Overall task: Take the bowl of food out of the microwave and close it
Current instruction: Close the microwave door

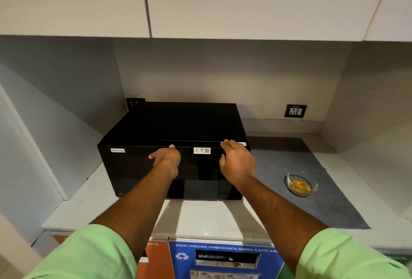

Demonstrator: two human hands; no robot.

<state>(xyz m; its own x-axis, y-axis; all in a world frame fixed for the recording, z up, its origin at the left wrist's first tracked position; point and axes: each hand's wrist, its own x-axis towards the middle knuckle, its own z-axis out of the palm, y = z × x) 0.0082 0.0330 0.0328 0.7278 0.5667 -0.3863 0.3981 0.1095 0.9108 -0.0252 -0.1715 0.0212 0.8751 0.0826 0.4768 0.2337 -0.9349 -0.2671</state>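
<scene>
A black microwave (pixel 138 167) stands on the counter with its door closed. My left hand (pixel 167 158) lies flat against the upper middle of the door, fingers spread. My right hand (pixel 237 162) hovers at the door's upper right, fingers apart, its fingertips touching the top edge; it holds nothing. A clear glass bowl (pixel 301 184) with yellow food sits on a grey mat (pixel 330 207) to the right of the microwave.
White wall cabinets (pixel 245 2) hang low above the microwave. A wall socket (pixel 296 111) is on the back wall at right. Below the pale counter's (pixel 209 216) front edge are labelled waste bins, blue (pixel 223 256) and orange (pixel 156 261). Grey walls close in both sides.
</scene>
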